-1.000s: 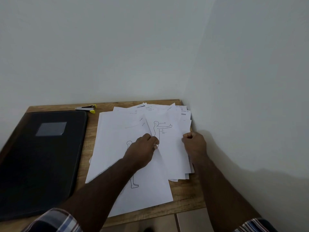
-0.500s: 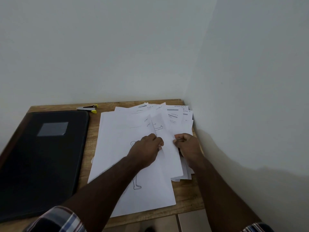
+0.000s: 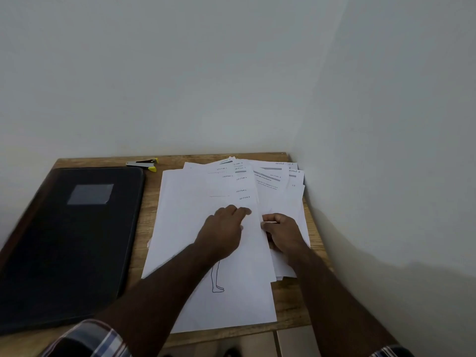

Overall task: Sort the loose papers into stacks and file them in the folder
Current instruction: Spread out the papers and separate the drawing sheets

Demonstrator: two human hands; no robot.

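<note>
Loose white papers [image 3: 195, 202] lie fanned over the right half of the wooden table [image 3: 150, 202], several marked with handwritten section labels. The top left sheet bears a line drawing of a standing figure [image 3: 217, 282]. My left hand [image 3: 222, 228] rests flat on that sheet with fingers stretched toward its right edge. My right hand [image 3: 282, 229] pinches the left edge of a sheet in the right pile [image 3: 280, 199], fingers curled. A closed black folder [image 3: 64, 240] lies on the left of the table.
A small stapler [image 3: 144, 163] with yellow tips sits at the back edge between folder and papers. Walls meet in a corner right behind and beside the table. The table's front edge runs just below the papers.
The sheet with the arm-out figure has been moved left onto the left pile. Both hands came closer together, my right hand shifting left from the pile's right edge.
</note>
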